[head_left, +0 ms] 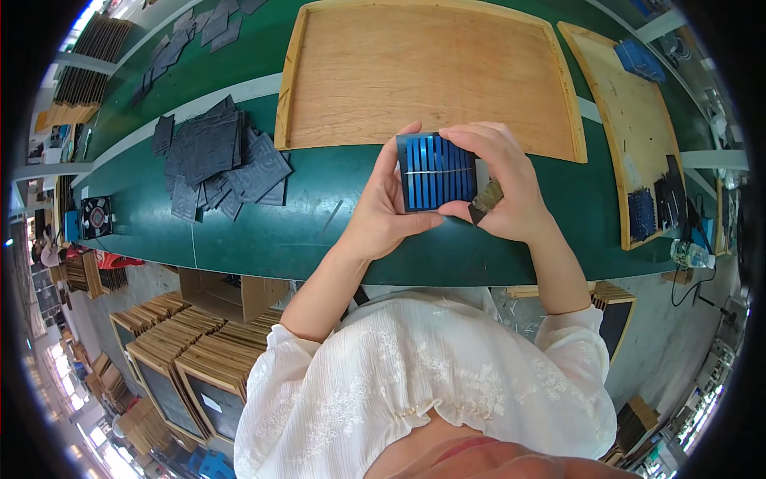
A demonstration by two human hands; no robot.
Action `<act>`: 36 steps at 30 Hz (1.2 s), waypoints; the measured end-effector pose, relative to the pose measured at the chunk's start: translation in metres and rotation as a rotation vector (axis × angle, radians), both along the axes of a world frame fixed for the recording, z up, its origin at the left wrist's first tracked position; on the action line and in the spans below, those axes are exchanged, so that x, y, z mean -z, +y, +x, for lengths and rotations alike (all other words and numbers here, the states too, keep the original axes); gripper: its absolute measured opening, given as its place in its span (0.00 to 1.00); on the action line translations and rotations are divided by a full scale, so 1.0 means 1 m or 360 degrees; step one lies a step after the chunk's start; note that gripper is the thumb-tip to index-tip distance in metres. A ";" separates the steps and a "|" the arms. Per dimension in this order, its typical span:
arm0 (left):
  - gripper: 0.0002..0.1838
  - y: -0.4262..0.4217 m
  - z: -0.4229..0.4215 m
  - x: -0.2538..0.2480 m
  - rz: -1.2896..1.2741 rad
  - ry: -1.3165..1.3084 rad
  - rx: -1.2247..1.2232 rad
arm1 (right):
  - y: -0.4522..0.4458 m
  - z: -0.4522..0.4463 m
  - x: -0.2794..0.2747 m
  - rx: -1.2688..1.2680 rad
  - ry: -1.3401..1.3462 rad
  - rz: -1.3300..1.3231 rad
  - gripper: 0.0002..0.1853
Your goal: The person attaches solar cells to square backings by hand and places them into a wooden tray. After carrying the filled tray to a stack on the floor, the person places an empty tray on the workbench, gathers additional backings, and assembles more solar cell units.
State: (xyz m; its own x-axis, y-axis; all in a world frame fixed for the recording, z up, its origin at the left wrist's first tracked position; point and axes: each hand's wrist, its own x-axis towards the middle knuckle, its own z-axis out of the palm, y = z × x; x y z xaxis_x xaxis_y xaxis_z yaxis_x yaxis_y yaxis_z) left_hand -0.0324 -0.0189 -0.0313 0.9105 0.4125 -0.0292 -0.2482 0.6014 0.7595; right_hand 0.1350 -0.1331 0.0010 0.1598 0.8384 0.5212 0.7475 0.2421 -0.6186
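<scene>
solar panel (436, 169) | both hands (481, 180) gripping its sides | dark sheets (219, 156) piled l. | wood tray (431, 76) beyond

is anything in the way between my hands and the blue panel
Nothing visible: the left hand and the right hand both touch the blue panel. A greenish piece sits by the right thumb, beside the panel.

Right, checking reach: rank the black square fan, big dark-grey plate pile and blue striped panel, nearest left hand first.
1. Blue striped panel: touching left hand.
2. Big dark-grey plate pile: left.
3. Black square fan: far left.
</scene>
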 end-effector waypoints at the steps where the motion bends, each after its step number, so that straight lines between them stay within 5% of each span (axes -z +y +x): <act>1: 0.57 0.000 0.000 0.001 -0.0029 -0.0042 0.0023 | 0.000 0.000 0.000 0.0004 -0.0012 -0.0009 0.40; 6: 0.43 0.002 -0.004 -0.011 -0.0515 -0.0027 0.0116 | -0.002 0.000 -0.002 0.0025 -0.0052 -0.0052 0.40; 9: 0.35 0.000 -0.003 -0.013 -0.0384 0.0045 0.0052 | -0.002 0.000 -0.004 0.0033 -0.0094 -0.0087 0.41; 16: 0.35 -0.001 -0.002 -0.012 -0.0408 0.0044 0.0042 | -0.004 0.000 -0.006 0.0066 -0.0102 -0.0186 0.41; 25: 0.35 -0.004 0.000 -0.011 -0.0323 0.0062 0.0041 | 0.002 -0.017 0.015 0.0291 0.1164 -0.0294 0.39; 36: 0.35 -0.004 0.001 -0.012 -0.0294 0.0075 0.0053 | 0.000 -0.014 0.019 0.0399 0.1217 -0.0305 0.34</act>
State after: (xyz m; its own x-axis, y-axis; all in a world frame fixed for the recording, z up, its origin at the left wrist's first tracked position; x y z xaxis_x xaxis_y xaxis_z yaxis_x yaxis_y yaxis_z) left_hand -0.0317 -0.0232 -0.0190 0.9193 0.3662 -0.1446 -0.1928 0.7390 0.6455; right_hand 0.1212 -0.1327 -0.0177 0.6063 0.7940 0.0446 0.1215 -0.0371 -0.9919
